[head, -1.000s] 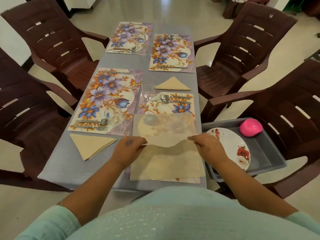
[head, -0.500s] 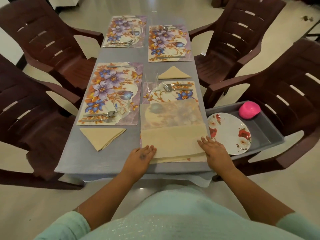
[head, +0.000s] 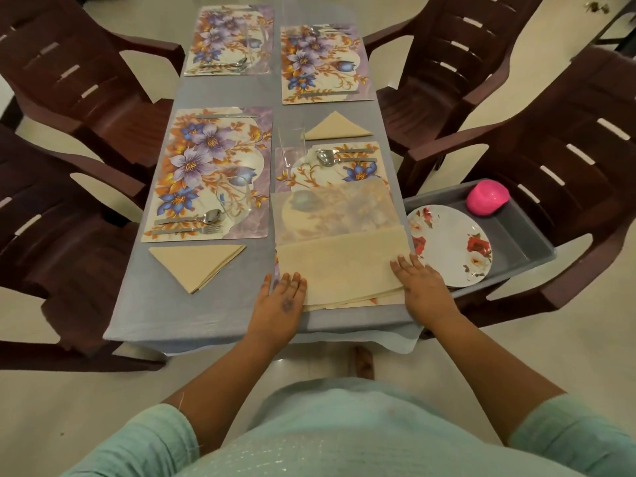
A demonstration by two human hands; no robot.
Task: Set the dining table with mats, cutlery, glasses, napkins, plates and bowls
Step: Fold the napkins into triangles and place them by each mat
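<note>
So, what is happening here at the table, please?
A person is setting a dining table and is folding a beige napkin on the near right floral mat. Both the left hand and the right hand press flat on its folded lower half. Two napkins are already folded into triangles, and four mats carry cutlery. A flowered plate and a pink bowl wait in a grey tray on the right.

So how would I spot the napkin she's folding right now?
Find the grey table, then its near right corner beside the tray. The napkin lies there under both hands, a flat rectangle; the other two beige napkins are finished triangles.
</note>
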